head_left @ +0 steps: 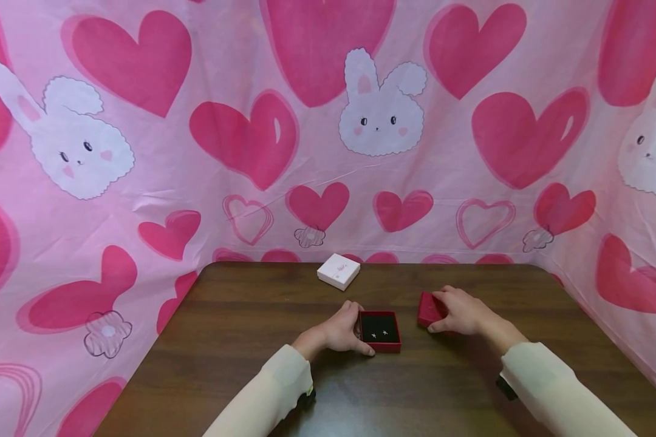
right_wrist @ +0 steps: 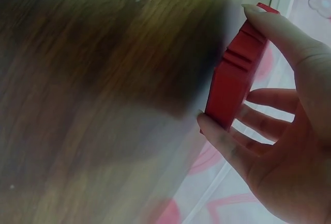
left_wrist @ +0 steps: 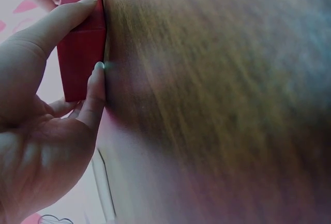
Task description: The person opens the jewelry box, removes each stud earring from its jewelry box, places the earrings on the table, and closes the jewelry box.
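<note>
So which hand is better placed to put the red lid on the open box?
Likely the right hand: it grips the red lid, to the right of the open red box. The left hand holds that box, so it could steady it.

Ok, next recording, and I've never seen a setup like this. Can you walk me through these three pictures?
There is no robot: these are a person's bare hands. The wide picture comes from a camera worn on the head, looking forward and down; the other two come from cameras on the left and right wrists. On the wooden table, the left hand holds an open red box with a black insert bearing two small star-shaped pieces. The right hand grips a smaller-looking red piece, probably the lid. Farther back lies a white box.
</note>
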Action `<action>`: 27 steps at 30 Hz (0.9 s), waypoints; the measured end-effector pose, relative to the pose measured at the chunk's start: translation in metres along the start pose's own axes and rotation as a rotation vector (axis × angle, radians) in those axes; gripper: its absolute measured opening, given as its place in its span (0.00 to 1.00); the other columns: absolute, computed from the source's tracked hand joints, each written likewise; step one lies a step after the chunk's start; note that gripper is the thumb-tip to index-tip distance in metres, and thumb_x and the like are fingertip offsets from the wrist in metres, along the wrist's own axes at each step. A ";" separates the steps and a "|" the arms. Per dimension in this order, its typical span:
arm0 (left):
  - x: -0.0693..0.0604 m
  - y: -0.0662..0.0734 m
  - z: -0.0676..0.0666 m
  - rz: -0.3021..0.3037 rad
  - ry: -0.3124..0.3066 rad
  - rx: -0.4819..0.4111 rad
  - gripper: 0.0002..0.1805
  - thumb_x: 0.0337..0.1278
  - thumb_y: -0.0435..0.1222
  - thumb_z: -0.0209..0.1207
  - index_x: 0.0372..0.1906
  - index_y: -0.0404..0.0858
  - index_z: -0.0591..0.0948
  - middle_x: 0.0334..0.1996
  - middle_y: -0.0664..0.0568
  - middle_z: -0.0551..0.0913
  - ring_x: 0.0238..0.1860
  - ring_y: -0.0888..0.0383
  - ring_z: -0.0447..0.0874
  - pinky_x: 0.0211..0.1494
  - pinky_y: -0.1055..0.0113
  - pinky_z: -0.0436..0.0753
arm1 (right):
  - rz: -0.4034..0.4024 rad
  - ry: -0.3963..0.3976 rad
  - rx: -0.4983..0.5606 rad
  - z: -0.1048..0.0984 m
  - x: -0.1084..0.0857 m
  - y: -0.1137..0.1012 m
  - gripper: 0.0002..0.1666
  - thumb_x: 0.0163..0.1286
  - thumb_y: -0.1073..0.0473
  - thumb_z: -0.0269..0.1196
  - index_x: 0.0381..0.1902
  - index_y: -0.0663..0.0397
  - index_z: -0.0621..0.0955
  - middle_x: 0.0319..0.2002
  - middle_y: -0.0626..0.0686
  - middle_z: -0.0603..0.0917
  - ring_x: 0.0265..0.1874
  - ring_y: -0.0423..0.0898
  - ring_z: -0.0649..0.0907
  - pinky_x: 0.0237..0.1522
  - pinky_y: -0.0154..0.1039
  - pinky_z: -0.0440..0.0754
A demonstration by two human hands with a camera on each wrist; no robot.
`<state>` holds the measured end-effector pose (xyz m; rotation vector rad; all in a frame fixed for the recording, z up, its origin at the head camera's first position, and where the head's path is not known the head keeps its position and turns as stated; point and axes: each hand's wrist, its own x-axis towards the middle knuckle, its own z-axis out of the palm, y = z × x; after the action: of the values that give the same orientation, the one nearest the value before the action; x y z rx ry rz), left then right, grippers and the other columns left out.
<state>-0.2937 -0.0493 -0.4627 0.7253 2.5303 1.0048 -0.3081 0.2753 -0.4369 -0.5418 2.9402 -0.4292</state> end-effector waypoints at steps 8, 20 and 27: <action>0.001 -0.001 0.001 0.001 0.009 0.025 0.42 0.42 0.45 0.81 0.59 0.36 0.69 0.49 0.52 0.68 0.49 0.59 0.70 0.59 0.63 0.74 | 0.026 0.007 -0.004 0.001 -0.001 0.010 0.54 0.50 0.36 0.78 0.65 0.66 0.75 0.53 0.61 0.79 0.47 0.57 0.78 0.45 0.63 0.80; 0.001 -0.001 0.002 0.001 0.016 0.011 0.41 0.42 0.44 0.81 0.58 0.36 0.69 0.48 0.52 0.67 0.47 0.59 0.69 0.53 0.65 0.74 | 0.059 0.023 -0.006 0.001 -0.006 0.019 0.54 0.51 0.37 0.78 0.66 0.66 0.75 0.56 0.66 0.78 0.51 0.62 0.77 0.48 0.67 0.79; 0.001 -0.001 0.003 0.009 0.023 0.013 0.41 0.41 0.44 0.81 0.57 0.36 0.70 0.47 0.52 0.68 0.46 0.59 0.69 0.53 0.66 0.73 | 0.058 0.033 -0.007 0.003 -0.007 0.024 0.54 0.51 0.37 0.78 0.67 0.65 0.74 0.57 0.65 0.77 0.52 0.62 0.76 0.48 0.67 0.80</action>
<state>-0.2935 -0.0475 -0.4652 0.7333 2.5574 1.0060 -0.3096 0.2986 -0.4465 -0.4527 2.9817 -0.4249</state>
